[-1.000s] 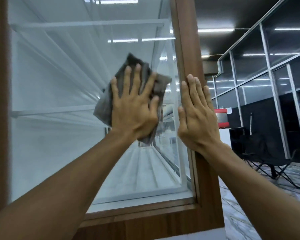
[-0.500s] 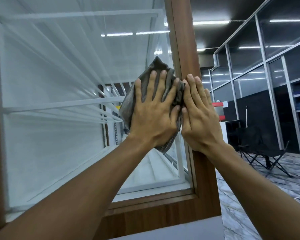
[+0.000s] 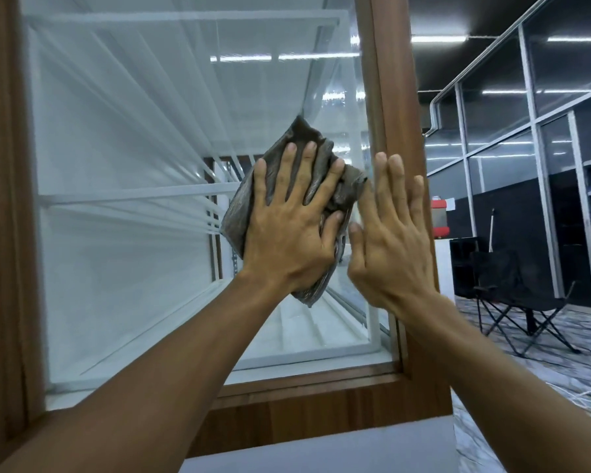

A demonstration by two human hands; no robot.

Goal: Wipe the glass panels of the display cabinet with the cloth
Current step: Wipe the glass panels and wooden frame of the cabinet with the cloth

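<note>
My left hand, fingers straight, presses crumpled grey cloth onto smooth glass panel. At 3 o'clock, my right hand lies flat on wooden frame.

Glass panel unobstructed left of and above the fingers of the left hand, right hand just right of them, wooden frame post beyond, bottom rail below.

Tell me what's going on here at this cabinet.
A person is wiping a glass panel of the display cabinet. The left hand presses a dark cloth flat against the glass, close to the panel's right edge. The right hand lies flat, fingers straight, against the wooden frame just beside it, holding nothing.
</note>
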